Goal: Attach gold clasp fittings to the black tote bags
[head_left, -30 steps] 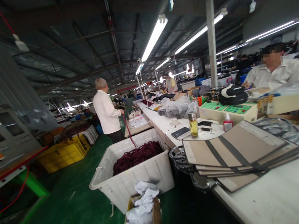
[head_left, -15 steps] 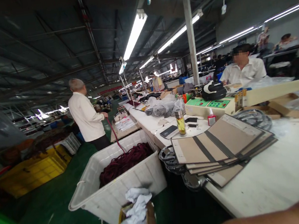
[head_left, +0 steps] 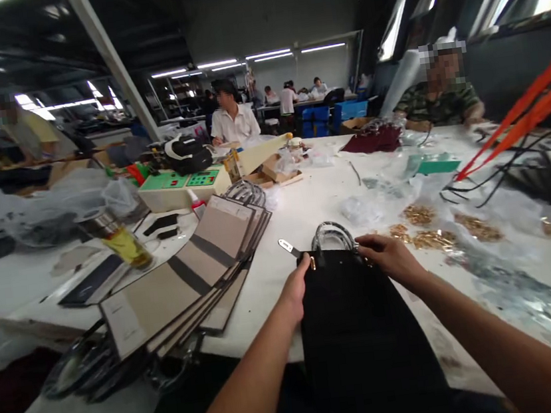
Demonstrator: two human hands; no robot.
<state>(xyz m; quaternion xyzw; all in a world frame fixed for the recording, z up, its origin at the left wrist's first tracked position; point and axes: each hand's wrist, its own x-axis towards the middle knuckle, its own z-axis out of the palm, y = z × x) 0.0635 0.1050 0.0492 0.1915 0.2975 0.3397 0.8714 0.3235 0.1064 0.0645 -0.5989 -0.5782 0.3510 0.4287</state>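
Head view: we have the black panel [head_left: 360, 320] before us, top end over the table [head_left: 304, 196], lower part toward our body; the looped handle [head_left: 333, 225] extends past its top. We judge it light, fairly stiff, easily scratched; best held by both top corners, clear of the gold fitting [head_left: 313, 263]. Left hand [head_left: 293, 291]: clamped on the left edge, thumb uppermost. Right hand [head_left: 392, 259]: bent over the right corner; pinch or touch, we cannot tell. Forearms converge forward.
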